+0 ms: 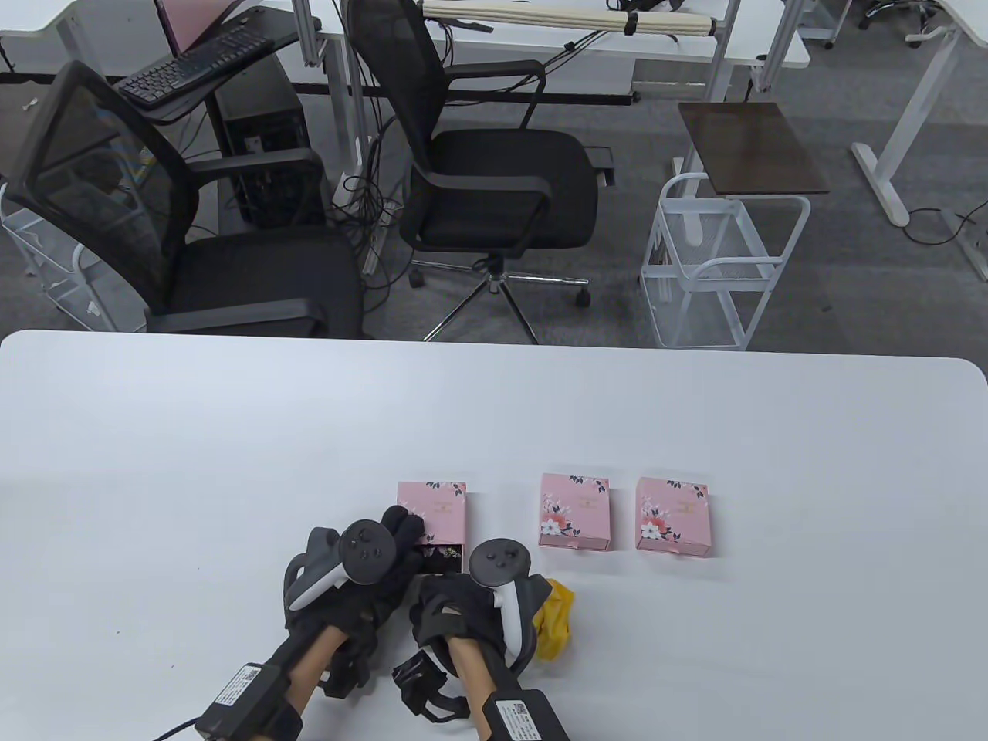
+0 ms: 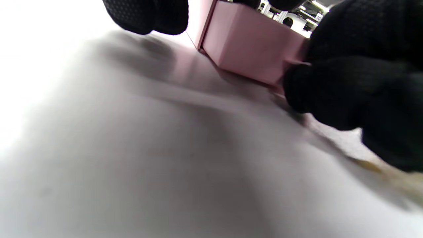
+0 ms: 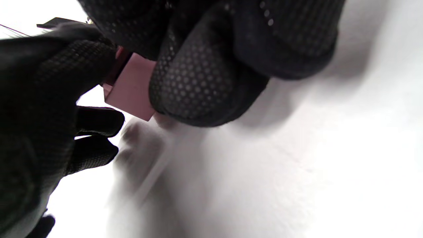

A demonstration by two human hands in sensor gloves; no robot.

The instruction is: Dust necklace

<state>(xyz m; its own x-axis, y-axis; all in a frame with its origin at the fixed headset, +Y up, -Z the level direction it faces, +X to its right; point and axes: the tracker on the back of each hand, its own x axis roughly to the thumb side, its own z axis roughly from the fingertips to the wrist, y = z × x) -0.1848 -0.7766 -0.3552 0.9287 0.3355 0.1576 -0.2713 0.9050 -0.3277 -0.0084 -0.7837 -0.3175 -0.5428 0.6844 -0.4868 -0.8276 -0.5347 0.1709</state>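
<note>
Table view: the left hand (image 1: 386, 556) grips the sleeve of the leftmost pink gift box (image 1: 432, 513) on the counter (image 1: 231, 463), while the right hand (image 1: 455, 610) pinches its drawer (image 3: 130, 89), partly drawn out. The necklace (image 1: 441, 551) lies inside; judged light, limp and tangle-prone, best lifted by the chain.

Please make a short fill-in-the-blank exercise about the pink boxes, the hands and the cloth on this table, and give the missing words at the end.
1. The number of pink boxes on the white table is ____.
2. The box with its drawer partly pulled out is the one farthest to the ____ in the table view.
3. The cloth beside the right hand has the colour ____.
4. The left hand rests against the ____ box.

Missing words: three; left; yellow; open
</note>
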